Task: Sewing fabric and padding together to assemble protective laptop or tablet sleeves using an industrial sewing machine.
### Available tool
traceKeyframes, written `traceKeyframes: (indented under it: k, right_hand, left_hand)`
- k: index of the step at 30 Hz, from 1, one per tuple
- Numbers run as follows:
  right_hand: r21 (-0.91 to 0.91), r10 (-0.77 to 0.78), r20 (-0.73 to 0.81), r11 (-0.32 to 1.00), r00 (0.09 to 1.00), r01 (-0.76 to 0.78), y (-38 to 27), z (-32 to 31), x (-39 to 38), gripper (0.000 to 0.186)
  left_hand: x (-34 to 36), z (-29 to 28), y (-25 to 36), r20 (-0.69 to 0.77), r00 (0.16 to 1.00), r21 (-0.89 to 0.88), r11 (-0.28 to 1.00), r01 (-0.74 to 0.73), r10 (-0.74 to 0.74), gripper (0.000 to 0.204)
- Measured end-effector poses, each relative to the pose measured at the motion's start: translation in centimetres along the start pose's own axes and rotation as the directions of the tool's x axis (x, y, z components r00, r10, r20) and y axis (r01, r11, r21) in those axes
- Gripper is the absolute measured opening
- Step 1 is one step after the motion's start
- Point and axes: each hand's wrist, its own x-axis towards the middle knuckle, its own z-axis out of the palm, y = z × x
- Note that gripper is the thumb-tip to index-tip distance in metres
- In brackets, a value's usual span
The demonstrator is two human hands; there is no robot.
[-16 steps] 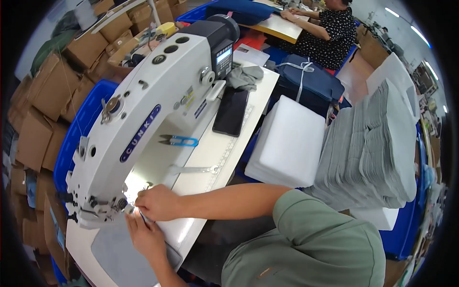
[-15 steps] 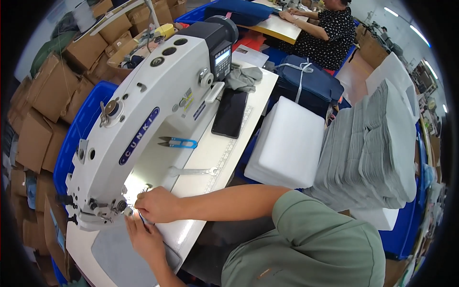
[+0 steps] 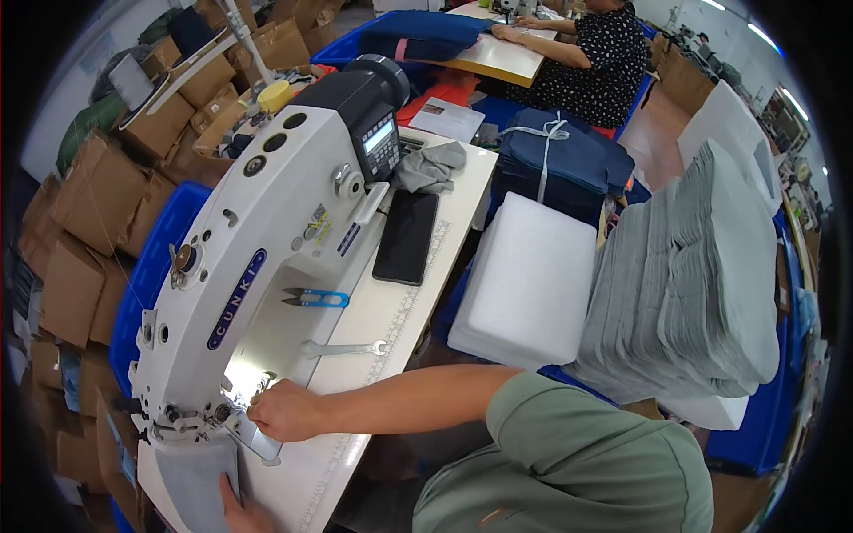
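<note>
Right hand (image 3: pixel 286 410) is curled up with its fingers right by the needle end of the white metal sewing machine (image 3: pixel 244 240), can't tell if it's pinching anything. Left hand (image 3: pixel 246 515) has a digit laid along the edge of a flat grey fabric piece (image 3: pixel 191 480); can't tell if it's really gripping. Fabric's just left of that hand, on the white worktop (image 3: pixel 286 489). Beyond the right hand: silver metal wrench (image 3: pixel 342 348), then blue-handled snips (image 3: pixel 329 299).

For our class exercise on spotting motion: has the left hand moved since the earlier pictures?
Yes. Judged against the sewing machine, the left hand has moved away from the needle end, down the picture, and now touches the grey fabric.
</note>
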Motion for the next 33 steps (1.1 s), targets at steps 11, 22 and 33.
traceKeyframes:
  k: [11,22,33]
  right_hand:
    - [-0.076,0.039,-0.079,0.996,0.996,-0.045,2.1,-1.0,-0.2,0.026]
    - [-0.305,0.005,-0.195,0.95,0.981,-0.065,-0.8,-7.5,-3.3,0.016]
    - [-0.865,0.143,-0.042,0.491,0.989,-0.108,7.2,-13.7,-1.4,0.024]
  left_hand:
    - [2.0,5.1,-0.5,-0.195,0.961,0.184,0.97,-0.158,0.194,0.056]
    - [1.5,4.9,-6.2,-0.277,0.961,0.206,0.978,0.044,0.015,0.057]
    - [2.6,4.7,-10.7,-0.443,0.896,0.105,0.991,0.089,-0.034,0.061]
